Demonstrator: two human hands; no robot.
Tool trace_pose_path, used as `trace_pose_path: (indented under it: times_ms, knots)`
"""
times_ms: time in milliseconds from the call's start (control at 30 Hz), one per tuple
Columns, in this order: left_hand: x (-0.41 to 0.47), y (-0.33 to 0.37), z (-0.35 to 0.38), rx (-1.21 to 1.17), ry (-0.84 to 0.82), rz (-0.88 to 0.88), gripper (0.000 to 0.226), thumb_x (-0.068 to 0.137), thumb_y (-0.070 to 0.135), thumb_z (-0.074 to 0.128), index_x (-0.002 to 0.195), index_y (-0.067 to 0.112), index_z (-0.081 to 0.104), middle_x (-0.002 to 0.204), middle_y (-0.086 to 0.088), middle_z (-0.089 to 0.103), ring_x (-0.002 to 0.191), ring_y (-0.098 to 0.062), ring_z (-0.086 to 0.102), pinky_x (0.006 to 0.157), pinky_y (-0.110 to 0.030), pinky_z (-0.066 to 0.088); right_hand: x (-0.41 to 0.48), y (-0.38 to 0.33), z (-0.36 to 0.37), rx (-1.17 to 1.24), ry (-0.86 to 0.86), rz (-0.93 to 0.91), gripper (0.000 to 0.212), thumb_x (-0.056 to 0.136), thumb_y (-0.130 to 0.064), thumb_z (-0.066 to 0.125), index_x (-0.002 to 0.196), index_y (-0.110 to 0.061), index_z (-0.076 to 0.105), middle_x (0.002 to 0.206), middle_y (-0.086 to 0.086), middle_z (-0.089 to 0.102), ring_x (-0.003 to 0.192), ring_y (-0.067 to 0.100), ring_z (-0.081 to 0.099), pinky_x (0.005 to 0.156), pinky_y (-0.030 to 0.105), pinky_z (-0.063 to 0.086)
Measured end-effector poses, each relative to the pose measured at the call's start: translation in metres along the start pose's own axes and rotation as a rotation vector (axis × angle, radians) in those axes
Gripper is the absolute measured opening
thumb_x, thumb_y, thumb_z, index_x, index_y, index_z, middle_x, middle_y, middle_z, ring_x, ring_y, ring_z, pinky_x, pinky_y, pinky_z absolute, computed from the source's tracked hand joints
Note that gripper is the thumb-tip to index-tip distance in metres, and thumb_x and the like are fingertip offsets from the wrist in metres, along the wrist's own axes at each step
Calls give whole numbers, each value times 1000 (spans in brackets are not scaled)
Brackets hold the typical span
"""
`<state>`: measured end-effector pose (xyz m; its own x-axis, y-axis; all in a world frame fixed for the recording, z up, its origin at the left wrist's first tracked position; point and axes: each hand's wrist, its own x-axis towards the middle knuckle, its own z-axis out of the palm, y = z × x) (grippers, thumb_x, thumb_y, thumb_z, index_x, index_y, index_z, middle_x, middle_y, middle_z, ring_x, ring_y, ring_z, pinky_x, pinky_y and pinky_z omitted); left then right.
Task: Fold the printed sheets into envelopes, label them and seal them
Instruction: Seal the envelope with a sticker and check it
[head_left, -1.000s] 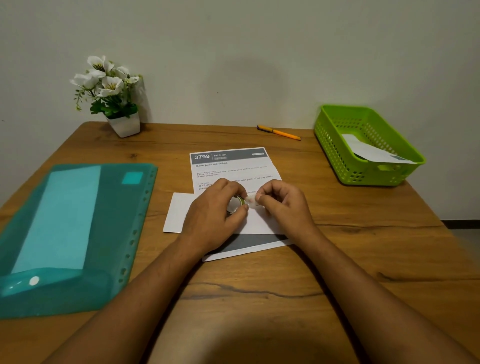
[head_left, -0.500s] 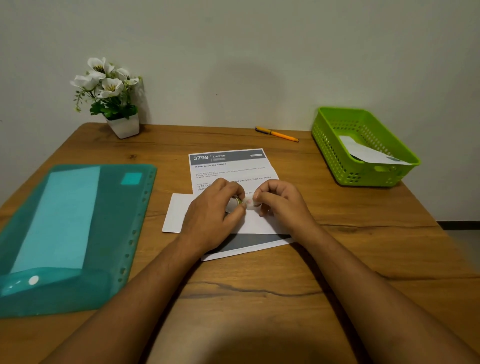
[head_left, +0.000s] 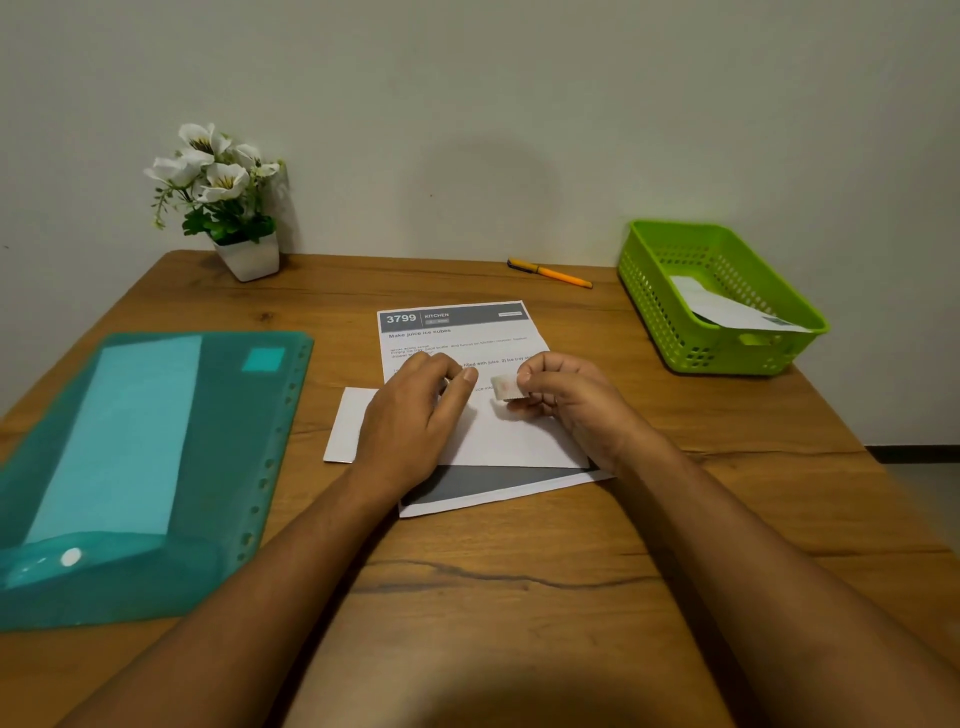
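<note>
Tape roll mostly hidden under left hand; small print on sheet unreadable.

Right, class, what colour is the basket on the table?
The basket is bright green, clear in the head view.

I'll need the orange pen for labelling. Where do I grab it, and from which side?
Probably pinch the orange pen mid-barrel from above, on its near and far sides: it lies flat, and the green basket stands just off its right end.
</note>
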<state>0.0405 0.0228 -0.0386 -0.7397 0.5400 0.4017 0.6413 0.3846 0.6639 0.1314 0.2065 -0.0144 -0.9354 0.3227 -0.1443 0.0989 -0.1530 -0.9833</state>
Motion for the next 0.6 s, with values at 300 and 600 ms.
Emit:
trace_pose_path:
  times_ms: [300,600]
  knots:
    - [14,1,-8,82,-73,30,25,95,38,70,117,28,66,118,11,66,108,-9,58,84,-31,49,-7,-1,0,34,7,-10,15,97,-2,61,89,-8,72,88,13,75,86,23,69,78,31,52]
    - [29,-12,-21,517,-158,-38,39,96,45,63,133,32,63,129,5,61,117,-16,50,90,-36,49,-11,-3,0,130,30,-8,16,102,0,53,96,-3,68,94,19,74,88,25,73,70,22,57]
